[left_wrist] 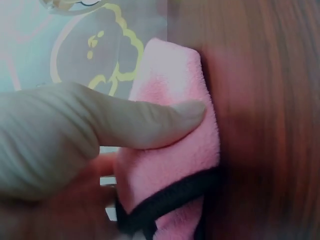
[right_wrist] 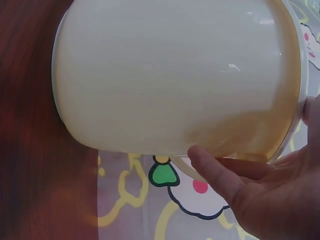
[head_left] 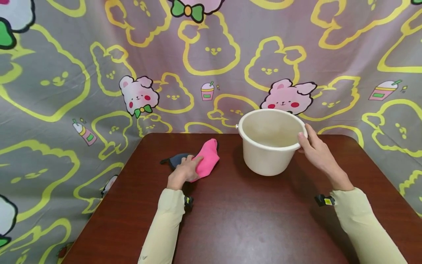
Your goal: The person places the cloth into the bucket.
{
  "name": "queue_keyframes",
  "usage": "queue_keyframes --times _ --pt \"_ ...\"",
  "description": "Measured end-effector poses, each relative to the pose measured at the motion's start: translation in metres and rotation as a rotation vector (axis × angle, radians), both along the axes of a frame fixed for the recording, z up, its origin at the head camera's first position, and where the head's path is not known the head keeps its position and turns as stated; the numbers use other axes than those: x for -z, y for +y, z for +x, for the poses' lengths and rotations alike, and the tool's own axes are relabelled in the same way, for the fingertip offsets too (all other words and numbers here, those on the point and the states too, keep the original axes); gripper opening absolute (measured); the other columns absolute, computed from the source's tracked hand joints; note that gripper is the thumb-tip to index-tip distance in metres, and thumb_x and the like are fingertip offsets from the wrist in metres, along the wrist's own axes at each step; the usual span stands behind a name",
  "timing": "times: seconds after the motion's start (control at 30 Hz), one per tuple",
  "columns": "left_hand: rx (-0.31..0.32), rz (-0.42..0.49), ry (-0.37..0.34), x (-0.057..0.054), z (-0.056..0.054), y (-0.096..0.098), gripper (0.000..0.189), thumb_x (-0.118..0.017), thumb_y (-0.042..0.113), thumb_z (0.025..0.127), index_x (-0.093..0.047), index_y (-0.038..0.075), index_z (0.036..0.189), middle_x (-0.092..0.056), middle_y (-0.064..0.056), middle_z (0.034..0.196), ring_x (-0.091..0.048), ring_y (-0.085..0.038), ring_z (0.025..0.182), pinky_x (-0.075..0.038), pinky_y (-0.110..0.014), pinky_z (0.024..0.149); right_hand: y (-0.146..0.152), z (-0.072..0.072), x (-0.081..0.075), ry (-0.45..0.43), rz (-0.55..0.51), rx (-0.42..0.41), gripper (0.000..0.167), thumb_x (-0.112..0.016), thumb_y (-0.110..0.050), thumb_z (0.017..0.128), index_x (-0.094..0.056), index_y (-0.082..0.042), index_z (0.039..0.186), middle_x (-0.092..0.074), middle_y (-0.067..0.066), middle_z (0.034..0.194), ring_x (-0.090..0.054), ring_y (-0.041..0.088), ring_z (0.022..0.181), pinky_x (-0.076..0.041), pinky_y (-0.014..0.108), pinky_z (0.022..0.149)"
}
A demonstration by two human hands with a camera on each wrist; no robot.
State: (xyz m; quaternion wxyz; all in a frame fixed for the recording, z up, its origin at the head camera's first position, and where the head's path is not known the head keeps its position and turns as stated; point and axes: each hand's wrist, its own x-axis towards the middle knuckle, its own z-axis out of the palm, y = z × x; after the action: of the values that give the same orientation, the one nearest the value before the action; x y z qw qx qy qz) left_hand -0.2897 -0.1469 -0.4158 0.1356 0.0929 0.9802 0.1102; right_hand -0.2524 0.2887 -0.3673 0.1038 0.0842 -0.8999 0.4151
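A pink cloth [head_left: 207, 161] with a black edge lies bunched at the left-middle of the table. My left hand [head_left: 184, 170] grips it, and in the left wrist view the thumb presses across the cloth's pink face [left_wrist: 170, 75]. Dark blue fabric [head_left: 178, 160] shows beside the hand; whether it belongs to the same cloth I cannot tell. To the right is a cream bucket [head_left: 268, 159], its mouth facing up. My right hand [head_left: 318, 152] holds its right rim, thumb over the edge and fingers outside. Whether the bucket's base touches the table is unclear.
The brown table [head_left: 224, 220] runs back to a patterned curtain [head_left: 214, 55] with cartoon bears, which also hangs along the sides. Each wrist carries a small black camera mount, such as the right mount [head_left: 324, 200].
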Motion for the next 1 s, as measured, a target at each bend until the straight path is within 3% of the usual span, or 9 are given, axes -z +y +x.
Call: queue_keyframes --times 0.07,0.33,0.67,0.8,1.0 --pt "0.0 0.004 0.021 0.0 0.0 -0.004 0.075 -0.072 0.02 0.085 -0.037 0.027 0.151 -0.035 -0.017 0.15 -0.032 -0.038 0.136 -0.037 -0.06 0.107 -0.001 -0.002 0.0 -0.008 -0.016 0.0 0.07 -0.038 -0.045 0.104 -0.008 -0.015 0.159 -0.033 0.027 0.153 -0.051 -0.02 0.087 -0.048 0.005 0.073" --pt "-0.002 0.026 0.068 0.001 0.001 -0.009 0.056 -0.07 0.014 0.084 -0.049 0.021 0.136 -0.043 -0.017 0.135 -0.04 -0.037 0.122 -0.043 -0.058 0.096 0.001 -0.004 0.002 0.018 -0.058 0.005 0.065 -0.037 -0.04 0.104 -0.012 -0.013 0.158 -0.039 0.033 0.147 -0.054 -0.022 0.079 -0.042 0.0 0.071" --pt "-0.004 0.045 0.162 0.005 -0.002 -0.013 0.041 -0.069 0.006 0.082 -0.056 0.014 0.12 -0.058 -0.011 0.111 -0.054 -0.029 0.096 -0.047 -0.04 0.075 0.004 -0.005 0.004 0.012 -0.04 0.002 0.064 -0.035 -0.041 0.105 -0.011 -0.015 0.158 -0.037 0.031 0.15 -0.057 -0.019 0.078 -0.04 -0.001 0.072" --pt "-0.001 0.099 0.203 0.006 -0.003 -0.015 0.037 -0.068 0.003 0.082 -0.058 0.011 0.116 -0.061 -0.012 0.106 -0.054 -0.025 0.085 -0.046 -0.037 0.074 0.004 -0.004 0.003 0.015 -0.044 -0.004 0.065 -0.036 -0.042 0.105 -0.011 -0.015 0.158 -0.036 0.031 0.151 -0.057 -0.019 0.079 -0.04 -0.001 0.072" --pt "-0.011 0.168 0.311 0.001 -0.003 -0.022 0.035 -0.067 0.005 0.082 -0.06 0.01 0.116 -0.063 -0.014 0.107 -0.057 -0.027 0.088 -0.049 -0.041 0.079 0.005 -0.003 0.001 0.008 -0.056 -0.011 0.064 -0.038 -0.041 0.104 -0.013 -0.016 0.158 -0.04 0.03 0.148 -0.06 -0.016 0.081 -0.045 0.001 0.072"
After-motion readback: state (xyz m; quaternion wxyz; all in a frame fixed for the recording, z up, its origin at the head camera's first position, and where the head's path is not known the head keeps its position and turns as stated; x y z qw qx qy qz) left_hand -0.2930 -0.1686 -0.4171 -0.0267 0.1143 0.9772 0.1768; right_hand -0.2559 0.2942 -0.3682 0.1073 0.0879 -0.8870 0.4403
